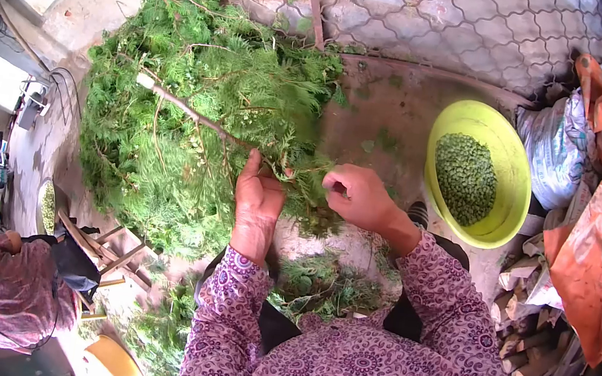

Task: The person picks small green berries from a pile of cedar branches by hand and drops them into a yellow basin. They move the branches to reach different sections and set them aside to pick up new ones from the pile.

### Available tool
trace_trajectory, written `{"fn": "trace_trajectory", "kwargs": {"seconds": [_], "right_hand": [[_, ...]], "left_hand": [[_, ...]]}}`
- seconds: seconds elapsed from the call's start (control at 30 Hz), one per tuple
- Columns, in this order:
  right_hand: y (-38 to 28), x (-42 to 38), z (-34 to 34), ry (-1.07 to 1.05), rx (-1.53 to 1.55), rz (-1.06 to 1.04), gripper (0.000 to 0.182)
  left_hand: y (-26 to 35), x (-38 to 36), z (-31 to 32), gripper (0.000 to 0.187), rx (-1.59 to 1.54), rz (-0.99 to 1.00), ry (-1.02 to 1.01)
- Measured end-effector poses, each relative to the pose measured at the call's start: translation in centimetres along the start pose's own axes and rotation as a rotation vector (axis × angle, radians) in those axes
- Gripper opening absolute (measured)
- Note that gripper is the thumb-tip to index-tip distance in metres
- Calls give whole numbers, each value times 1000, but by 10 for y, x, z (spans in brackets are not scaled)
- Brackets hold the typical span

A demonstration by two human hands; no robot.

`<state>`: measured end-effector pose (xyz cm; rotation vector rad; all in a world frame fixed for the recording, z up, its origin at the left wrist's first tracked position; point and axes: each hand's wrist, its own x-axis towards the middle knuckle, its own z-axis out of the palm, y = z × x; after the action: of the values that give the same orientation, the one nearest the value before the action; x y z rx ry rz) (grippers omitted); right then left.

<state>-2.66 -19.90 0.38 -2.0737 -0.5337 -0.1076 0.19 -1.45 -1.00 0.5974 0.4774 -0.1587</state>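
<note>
A big leafy green branch (pixel 197 104) with feathery foliage lies in front of me, its woody stem running from upper left down to my hands. My left hand (pixel 256 205) grips the stem and twigs near its lower end. My right hand (pixel 360 195) pinches at the green sprigs just right of the left hand, fingers closed on foliage. Both sleeves are purple patterned cloth. To the right stands a yellow-green bowl (pixel 515 187) holding small green picked bits (pixel 465 179).
Stripped greenery (pixel 318 283) lies on the ground by my lap. White sacks (pixel 556 151) and orange plastic (pixel 591 259) with chopped wood (pixel 523 358) pile at the right. Another person (pixel 9 293) crouches at lower left near wooden sticks (pixel 104 249). A patterned wall (pixel 448 20) stands behind.
</note>
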Motion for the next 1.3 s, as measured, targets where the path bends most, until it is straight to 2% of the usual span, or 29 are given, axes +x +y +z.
{"fn": "trace_trajectory", "kwargs": {"seconds": [0.1, 0.3, 0.43, 0.5, 0.57, 0.63, 0.73, 0.77, 0.83, 0.9, 1.0, 1.1, 1.13, 1.2, 1.3], "right_hand": [[1, -6, -2, -123, -16, 2, 18], [5, -14, 24, -102, -134, -18, 25], [-4, -8, 23, -59, -155, -89, 20], [-16, -5, 14, -84, -4, 94, 16], [-12, -3, 15, -72, 30, 95, 14], [-12, -2, 14, -59, 63, 96, 12], [-14, -3, 15, -100, 90, 168, 11], [-10, -4, 17, -86, 103, 144, 11], [-10, -4, 18, -73, 116, 120, 11], [-14, -4, 17, -59, 108, 136, 13], [-15, -7, 23, -21, 76, 73, 13], [-15, -6, 24, -105, 125, 60, 13], [-17, -5, 20, -105, 127, 61, 13], [-25, -1, 6, -385, 687, 430, 14], [-30, 0, -1, -458, 867, 466, 18]], "left_hand": [[1, 2, -4, 26, -18, 1, 15], [-2, 7, -9, 25, -24, -119, -57], [-5, 8, -7, 25, -28, -84, -64], [-7, 3, -2, 25, -31, -88, -77], [-11, -9, 12, 26, 132, -12, -121], [-26, 3, -6, 29, 110, -22, -165], [-38, 1, -13, 33, 98, -253, -170], [-38, 1, -16, 33, 99, -254, -170], [-34, -5, -8, 32, 93, -387, -74], [-35, -11, -2, 30, 70, -374, -108], [-33, -13, -1, 28, 135, -283, -31], [-29, -27, 3, 27, 116, -286, -203], [-33, -23, 2, 26, 229, -200, -55], [-32, -13, -14, 22, 184, -248, -99], [-31, -9, -20, 23, 145, -274, -130]]}}
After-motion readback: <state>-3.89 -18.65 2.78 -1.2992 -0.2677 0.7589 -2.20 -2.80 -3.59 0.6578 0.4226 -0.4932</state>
